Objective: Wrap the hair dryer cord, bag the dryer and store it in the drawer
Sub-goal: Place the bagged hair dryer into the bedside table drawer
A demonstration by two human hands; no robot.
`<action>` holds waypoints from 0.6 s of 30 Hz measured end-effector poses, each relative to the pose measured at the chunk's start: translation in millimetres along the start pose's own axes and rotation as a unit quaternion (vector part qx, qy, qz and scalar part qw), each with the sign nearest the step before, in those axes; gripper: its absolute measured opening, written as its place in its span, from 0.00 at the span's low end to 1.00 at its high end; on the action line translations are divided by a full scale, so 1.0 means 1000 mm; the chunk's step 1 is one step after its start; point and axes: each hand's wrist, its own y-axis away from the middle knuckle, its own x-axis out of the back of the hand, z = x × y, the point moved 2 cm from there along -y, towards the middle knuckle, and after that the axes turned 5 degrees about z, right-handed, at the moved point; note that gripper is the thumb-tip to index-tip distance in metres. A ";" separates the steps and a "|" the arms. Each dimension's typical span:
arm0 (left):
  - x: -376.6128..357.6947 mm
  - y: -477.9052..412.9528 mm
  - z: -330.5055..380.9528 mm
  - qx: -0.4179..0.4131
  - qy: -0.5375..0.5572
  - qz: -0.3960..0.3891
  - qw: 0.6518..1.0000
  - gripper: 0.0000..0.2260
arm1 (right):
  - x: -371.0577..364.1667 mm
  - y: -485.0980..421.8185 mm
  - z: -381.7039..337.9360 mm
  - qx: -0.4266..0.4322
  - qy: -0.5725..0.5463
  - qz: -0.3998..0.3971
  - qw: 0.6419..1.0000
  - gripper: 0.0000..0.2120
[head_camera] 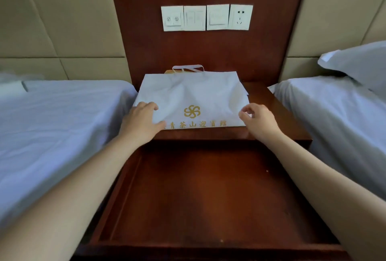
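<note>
Beds (52,118) are flanking a nightstand (271,106), its drawer (208,193) standing pulled open. The white bag (192,91) is lying flat on top. The left hand (142,122) is gripping its near left corner. The right hand (259,120) is curling at the right corner, grip unclear.

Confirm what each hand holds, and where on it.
Both hold the white bag on the nightstand: left hand grips its near-left corner, right hand pinches its near-right corner.
</note>
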 end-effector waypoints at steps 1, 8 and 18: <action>-0.001 -0.011 -0.004 0.015 -0.016 0.016 1.000 0.26 | -0.004 -0.013 -0.003 -0.005 0.018 0.028 0.999 0.17; -0.029 -0.074 -0.035 0.190 0.148 -0.065 0.968 0.50 | -0.033 -0.077 -0.010 -0.092 0.034 -0.035 0.995 0.34; -0.049 -0.108 -0.052 0.295 0.316 -0.027 0.902 0.33 | -0.055 -0.122 0.017 -0.240 -0.143 -0.029 0.960 0.38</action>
